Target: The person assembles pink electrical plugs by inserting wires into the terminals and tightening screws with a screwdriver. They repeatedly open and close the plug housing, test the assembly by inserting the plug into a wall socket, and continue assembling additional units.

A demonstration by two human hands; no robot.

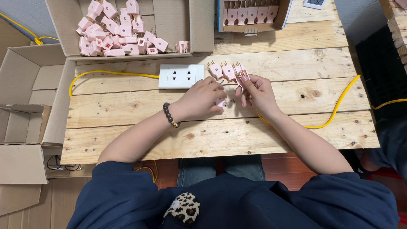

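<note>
The left hand (202, 98) pinches a pink plug part (220, 102); the right hand (255, 92) grips an open plug (241, 74). Best keep both low over the table (271, 131), so small pieces don't roll off.

Between the hands sits a pale pink plug part (220, 102), with 3 pink plugs (228, 71) just above the fingers. Left of them lies a white socket plate (181, 76) on a yellow cable (111, 73). The left wrist wears a dark beaded bracelet (169, 115); the sleeves (114, 191) are navy.
</note>
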